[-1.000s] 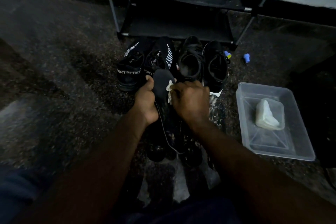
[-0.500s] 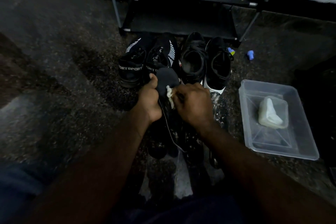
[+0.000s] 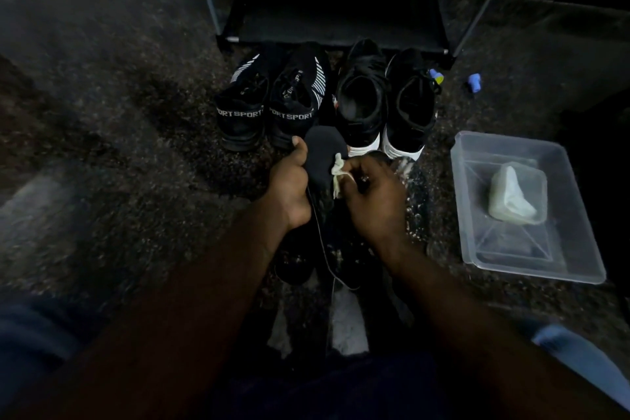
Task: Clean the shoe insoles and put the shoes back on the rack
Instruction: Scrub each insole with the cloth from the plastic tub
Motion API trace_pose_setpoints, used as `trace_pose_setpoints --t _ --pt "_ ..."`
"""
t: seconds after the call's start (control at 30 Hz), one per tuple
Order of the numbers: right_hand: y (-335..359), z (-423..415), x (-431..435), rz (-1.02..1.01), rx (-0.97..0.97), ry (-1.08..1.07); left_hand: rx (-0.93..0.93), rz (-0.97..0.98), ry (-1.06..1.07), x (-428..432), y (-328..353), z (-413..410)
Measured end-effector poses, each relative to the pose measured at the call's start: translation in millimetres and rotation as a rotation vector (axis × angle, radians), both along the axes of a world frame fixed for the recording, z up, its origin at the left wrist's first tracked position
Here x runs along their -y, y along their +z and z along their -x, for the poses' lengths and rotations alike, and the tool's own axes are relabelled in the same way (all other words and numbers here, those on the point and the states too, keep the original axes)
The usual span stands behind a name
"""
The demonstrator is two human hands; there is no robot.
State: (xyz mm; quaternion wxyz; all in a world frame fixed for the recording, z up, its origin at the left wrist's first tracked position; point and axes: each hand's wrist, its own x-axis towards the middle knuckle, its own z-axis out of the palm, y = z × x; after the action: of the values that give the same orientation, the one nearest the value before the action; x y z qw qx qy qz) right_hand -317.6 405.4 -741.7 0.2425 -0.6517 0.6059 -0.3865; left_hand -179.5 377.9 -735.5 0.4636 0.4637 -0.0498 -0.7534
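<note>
My left hand [image 3: 291,186] grips a black insole [image 3: 322,153] by its left edge, holding it upright over the floor. Against the insole's right side, my right hand [image 3: 373,196] pinches a small pale cloth [image 3: 338,174]. Behind them stand two pairs of black shoes: a pair marked SPORT [image 3: 269,102] on the left and a pair with white soles [image 3: 388,102] on the right. The black shoe rack [image 3: 337,3] stands behind the shoes, its lower shelf bare. More dark insoles [image 3: 296,259] lie on the floor under my hands.
A clear plastic tub [image 3: 525,208] holding a pale bar of soap [image 3: 511,198] sits on the floor to the right. Two small blue objects [image 3: 474,82] lie near the rack's right leg. The floor is dark speckled stone with wet patches.
The camera has tilted a little, so everything sits lower in the view. My right hand has slid slightly down the insole, showing more of the cloth. My left hand keeps its grip.
</note>
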Motion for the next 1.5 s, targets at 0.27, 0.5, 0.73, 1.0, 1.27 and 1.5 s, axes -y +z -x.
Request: trace_pose_setpoints --t 0.27,0.5,0.73,1.0,1.27,1.5 --pt "-2 0 15 -0.092 0.072 -0.082 -0.084 0.045 -0.185 -12 -2 8" --pt "1 -7 19 -0.057 -0.075 -0.054 -0.128 0.091 -0.162 -11 -3 7" --pt "15 -19 26 -0.01 -0.196 -0.106 -0.129 0.126 -0.12 -10 6 3" --pt "30 -38 17 0.0 -0.339 0.018 -0.034 0.139 -0.053 -5 10 -6" --pt "39 -33 26 -0.001 -0.192 -0.026 -0.087 0.137 -0.079 -2 13 -8" --pt "43 -28 36 -0.047 -0.225 -0.115 -0.052 0.122 -0.106 0 12 -7"
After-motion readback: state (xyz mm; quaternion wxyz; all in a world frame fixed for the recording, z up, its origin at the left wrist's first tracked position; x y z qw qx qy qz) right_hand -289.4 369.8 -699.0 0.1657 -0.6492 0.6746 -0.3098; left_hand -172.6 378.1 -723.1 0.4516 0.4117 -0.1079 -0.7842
